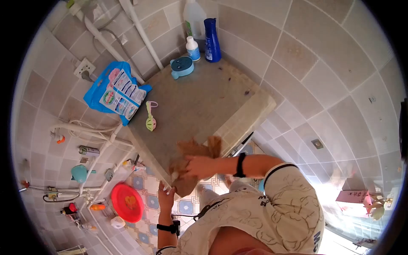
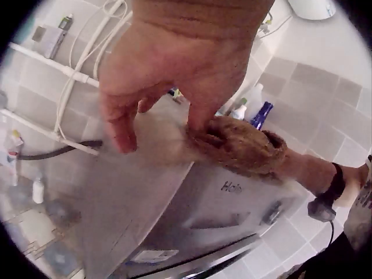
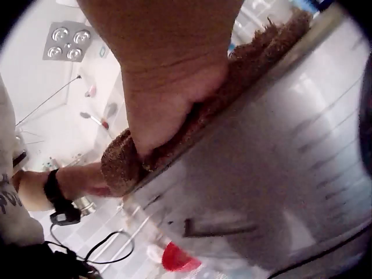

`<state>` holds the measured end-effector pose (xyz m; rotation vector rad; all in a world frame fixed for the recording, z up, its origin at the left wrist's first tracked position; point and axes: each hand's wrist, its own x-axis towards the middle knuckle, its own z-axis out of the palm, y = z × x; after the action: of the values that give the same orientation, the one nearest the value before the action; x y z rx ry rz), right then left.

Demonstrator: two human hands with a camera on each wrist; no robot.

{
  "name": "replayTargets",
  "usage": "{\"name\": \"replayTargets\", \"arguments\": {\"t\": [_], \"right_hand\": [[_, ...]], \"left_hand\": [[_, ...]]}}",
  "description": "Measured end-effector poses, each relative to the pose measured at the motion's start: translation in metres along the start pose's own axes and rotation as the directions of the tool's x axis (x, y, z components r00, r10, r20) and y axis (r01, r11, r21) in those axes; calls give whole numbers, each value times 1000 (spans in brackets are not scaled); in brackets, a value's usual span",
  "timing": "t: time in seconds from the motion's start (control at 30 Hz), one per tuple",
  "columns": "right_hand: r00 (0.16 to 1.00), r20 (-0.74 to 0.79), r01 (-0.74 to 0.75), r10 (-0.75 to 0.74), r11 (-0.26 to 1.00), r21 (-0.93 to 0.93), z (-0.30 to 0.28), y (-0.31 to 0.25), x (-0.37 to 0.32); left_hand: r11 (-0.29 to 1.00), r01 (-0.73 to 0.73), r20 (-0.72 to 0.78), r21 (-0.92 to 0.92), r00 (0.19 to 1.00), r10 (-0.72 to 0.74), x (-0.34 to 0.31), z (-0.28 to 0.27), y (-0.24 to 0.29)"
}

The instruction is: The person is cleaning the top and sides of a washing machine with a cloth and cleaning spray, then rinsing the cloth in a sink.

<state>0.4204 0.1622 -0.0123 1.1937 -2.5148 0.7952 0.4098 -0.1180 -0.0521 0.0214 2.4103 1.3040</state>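
A grey washing machine (image 1: 199,97) sits under the grip, its top stretching away beyond it. A brown cloth (image 1: 192,149) is bunched on the edge nearest the person, under the right hand (image 1: 199,165), whose curled fingers clutch it. Just below, the left hand (image 1: 165,196), fingers loosely spread, touches the cloth's hanging end.

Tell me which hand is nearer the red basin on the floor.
Left. The left hand sits at the washing machine's edge near the red basin; the right hand holds the brown cloth farther off.
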Motion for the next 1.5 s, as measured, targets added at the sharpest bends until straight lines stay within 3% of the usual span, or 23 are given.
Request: {"name": "replayTargets", "arguments": {"t": [0.03,0.13,0.2,0.27,0.3,0.37,0.47,0.53,0.57,0.6,0.63,0.7,0.73,0.77,0.8,0.87,0.93,1.0,1.07,1.27,1.4,1.47,1.5], "right_hand": [[992,21,-124,124,992,33,-21,12,-12],[905,-51,-417,422,860,-294,-107,65,-63],[663,-116,-722,739,591,-360,-146,107,-102],[613,-375,-765,695,406,-499,-150,175,-159],[616,-382,-763,689,402,-506,-158,190,-156],[372,-401,-857,837,145,-494,-165,211,-146],[397,-470,-806,789,55,-589,-148,249,-107],[513,-366,-856,776,429,-291,-151,231,-49],[596,-279,-802,753,579,-148,-171,171,-9],[712,-208,-700,671,703,-128,-107,215,-18],[763,-185,-640,620,764,-81,-78,192,-4],[808,172,-586,564,800,126,-77,102,14],[806,320,-544,498,836,69,-57,73,15],[949,182,-264,259,965,1,-31,52,-9],[997,72,30,-23,994,-108,-18,39,-43],[936,257,-254,242,967,13,-45,20,-89],[907,85,-390,412,899,-199,-99,26,-117],[690,-40,-702,723,654,-282,-124,46,-162],[542,-286,-834,790,465,-296,-146,78,-195],[418,-198,-895,887,364,-257,-173,190,-216],[380,125,-705,916,375,-602,-184,294,-178],[374,164,-611,913,376,-697,-178,321,-125],[387,27,-641,921,290,-710,-171,315,-87]], "left_hand": [[999,-19,39,-40,999,21,-4,2,9],[989,-72,92,-130,992,85,-2,8,12],[995,-91,151,-44,984,97,-5,11,36],[992,-111,150,-53,982,118,0,13,21],[990,-130,145,-61,980,137,4,14,15],[992,-104,160,-78,980,115,2,12,19],[998,-17,190,-64,981,29,4,12,23],[997,-59,155,-46,986,65,-1,12,34],[998,-36,164,-58,985,45,-2,12,34],[998,-29,176,-50,984,37,-4,11,30],[999,23,175,-42,984,-16,-4,11,27],[998,58,180,-32,982,-51,3,12,19],[996,0,189,-88,982,17,4,12,11],[988,-55,197,-145,977,83,5,12,8],[988,-53,213,-144,974,83,4,12,15],[999,-33,183,-22,982,37,-2,11,33],[999,48,187,-23,981,-43,-1,11,32],[998,-27,215,-65,976,40,-1,11,37],[997,-26,221,-69,974,41,-1,11,39],[997,22,183,-78,983,-8,0,10,24],[998,54,183,21,981,-57,0,8,24],[997,29,147,-65,989,-20,1,12,22],[997,30,124,-71,992,-21,5,10,23]]}}
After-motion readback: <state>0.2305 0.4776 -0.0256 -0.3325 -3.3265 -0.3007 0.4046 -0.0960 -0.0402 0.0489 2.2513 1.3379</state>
